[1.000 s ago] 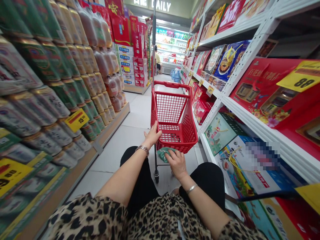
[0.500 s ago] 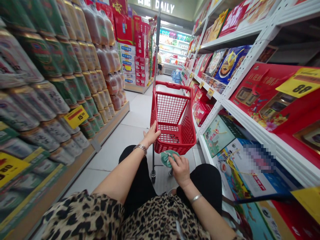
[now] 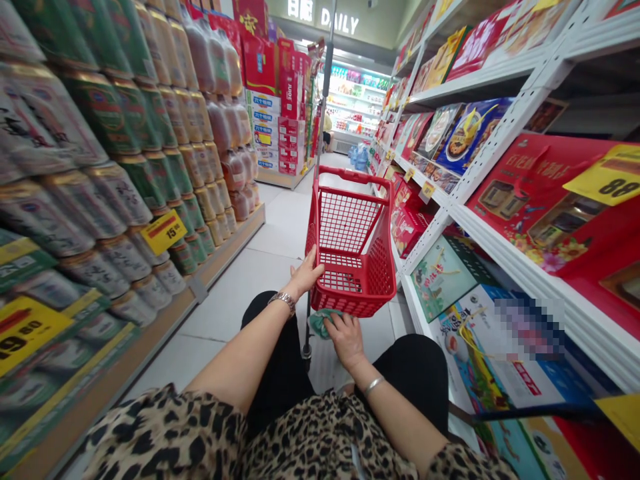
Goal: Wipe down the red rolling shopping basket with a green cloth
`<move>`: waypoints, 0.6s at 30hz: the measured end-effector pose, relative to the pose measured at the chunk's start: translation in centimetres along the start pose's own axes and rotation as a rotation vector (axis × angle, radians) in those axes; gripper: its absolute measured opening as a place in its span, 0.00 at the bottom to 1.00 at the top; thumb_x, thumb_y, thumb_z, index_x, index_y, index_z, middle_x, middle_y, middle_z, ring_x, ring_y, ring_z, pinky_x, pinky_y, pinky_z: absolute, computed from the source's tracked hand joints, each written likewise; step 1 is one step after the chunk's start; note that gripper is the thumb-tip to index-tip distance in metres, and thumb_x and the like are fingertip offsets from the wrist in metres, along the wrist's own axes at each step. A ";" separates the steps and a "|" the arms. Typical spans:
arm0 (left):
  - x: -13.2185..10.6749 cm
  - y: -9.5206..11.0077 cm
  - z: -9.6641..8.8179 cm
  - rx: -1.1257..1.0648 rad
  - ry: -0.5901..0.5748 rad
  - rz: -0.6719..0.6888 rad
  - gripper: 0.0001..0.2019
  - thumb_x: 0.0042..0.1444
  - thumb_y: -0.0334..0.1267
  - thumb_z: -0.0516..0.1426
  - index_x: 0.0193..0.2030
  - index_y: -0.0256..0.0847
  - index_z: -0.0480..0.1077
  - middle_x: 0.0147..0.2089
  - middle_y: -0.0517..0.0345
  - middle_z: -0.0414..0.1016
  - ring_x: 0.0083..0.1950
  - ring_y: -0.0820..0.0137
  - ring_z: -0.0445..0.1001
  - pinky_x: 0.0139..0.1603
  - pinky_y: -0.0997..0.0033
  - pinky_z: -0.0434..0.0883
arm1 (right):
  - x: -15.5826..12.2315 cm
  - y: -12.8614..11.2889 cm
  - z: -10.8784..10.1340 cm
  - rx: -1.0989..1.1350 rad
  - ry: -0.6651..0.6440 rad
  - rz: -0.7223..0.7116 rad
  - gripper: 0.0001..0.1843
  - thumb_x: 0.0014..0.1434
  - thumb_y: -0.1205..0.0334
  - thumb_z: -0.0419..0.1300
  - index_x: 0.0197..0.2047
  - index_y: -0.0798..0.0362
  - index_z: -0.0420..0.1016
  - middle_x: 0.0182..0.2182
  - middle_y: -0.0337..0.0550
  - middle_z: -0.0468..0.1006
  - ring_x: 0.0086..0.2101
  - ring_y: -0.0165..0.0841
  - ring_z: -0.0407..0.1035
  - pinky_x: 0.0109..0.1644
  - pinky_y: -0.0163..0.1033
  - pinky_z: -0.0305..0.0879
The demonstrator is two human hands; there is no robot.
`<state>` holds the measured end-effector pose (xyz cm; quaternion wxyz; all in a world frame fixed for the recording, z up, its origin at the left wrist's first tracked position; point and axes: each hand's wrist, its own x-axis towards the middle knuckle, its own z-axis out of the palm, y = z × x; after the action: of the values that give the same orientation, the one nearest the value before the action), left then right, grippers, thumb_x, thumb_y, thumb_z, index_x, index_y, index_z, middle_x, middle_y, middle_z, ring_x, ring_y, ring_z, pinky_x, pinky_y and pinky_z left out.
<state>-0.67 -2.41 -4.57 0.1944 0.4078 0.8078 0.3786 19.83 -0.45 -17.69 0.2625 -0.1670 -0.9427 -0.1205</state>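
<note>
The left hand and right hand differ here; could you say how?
The left hand lies open against the red shopping basket, while the right hand sits lower, on a green cloth. The left wrist wears a broad metal link band; the right, a slim silver bangle. Both arms are bare.

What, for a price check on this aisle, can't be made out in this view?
In the head view:
Green cloth-like item: partly hidden by the right hand, so its kind is unclear.
Yellow price tag: cut off by the right edge.
Gift box: print hidden by a pixelated patch.
Green cans: labels blurred.
Distant person: too small.
</note>
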 end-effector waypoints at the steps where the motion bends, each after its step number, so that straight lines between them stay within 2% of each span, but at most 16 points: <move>1: 0.0 -0.1 0.0 -0.005 -0.003 0.002 0.39 0.62 0.43 0.50 0.79 0.56 0.44 0.79 0.56 0.52 0.79 0.51 0.54 0.75 0.27 0.40 | -0.6 0.4 -0.1 -0.007 0.007 0.023 0.13 0.66 0.70 0.62 0.49 0.45 0.81 0.48 0.44 0.82 0.41 0.38 0.63 0.41 0.43 0.52; 7: -0.2 -0.3 0.0 -0.046 -0.019 0.017 0.38 0.62 0.42 0.49 0.79 0.58 0.44 0.80 0.57 0.51 0.79 0.51 0.53 0.74 0.25 0.39 | -4.1 4.0 -1.3 -0.064 0.078 0.198 0.20 0.60 0.79 0.59 0.46 0.47 0.81 0.45 0.46 0.82 0.39 0.39 0.62 0.39 0.43 0.51; 11: -0.4 -0.3 -0.1 -0.068 -0.027 0.026 0.39 0.62 0.42 0.50 0.79 0.57 0.43 0.79 0.56 0.52 0.79 0.51 0.53 0.74 0.27 0.39 | -5.5 5.6 -3.0 -0.079 0.126 0.318 0.24 0.56 0.79 0.57 0.49 0.47 0.81 0.45 0.48 0.82 0.38 0.41 0.62 0.38 0.44 0.51; 14: -0.4 -0.3 -0.1 -0.077 -0.019 0.030 0.39 0.61 0.43 0.50 0.79 0.57 0.44 0.79 0.58 0.53 0.79 0.52 0.53 0.75 0.29 0.42 | -5.4 5.1 -4.4 -0.032 0.169 0.282 0.26 0.57 0.77 0.55 0.53 0.47 0.81 0.46 0.48 0.82 0.38 0.40 0.63 0.39 0.44 0.54; 18: -0.3 -0.8 0.3 -0.038 0.022 0.035 0.38 0.61 0.43 0.51 0.79 0.57 0.47 0.78 0.61 0.56 0.77 0.54 0.57 0.76 0.35 0.49 | -3.1 2.5 -5.5 0.051 0.244 0.111 0.23 0.62 0.74 0.57 0.55 0.46 0.81 0.51 0.49 0.81 0.43 0.39 0.66 0.45 0.43 0.57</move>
<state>-0.74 -2.81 -5.34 0.1864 0.4138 0.7954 0.4017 25.77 -0.64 -14.38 0.3854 -0.1964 -0.8959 -0.1012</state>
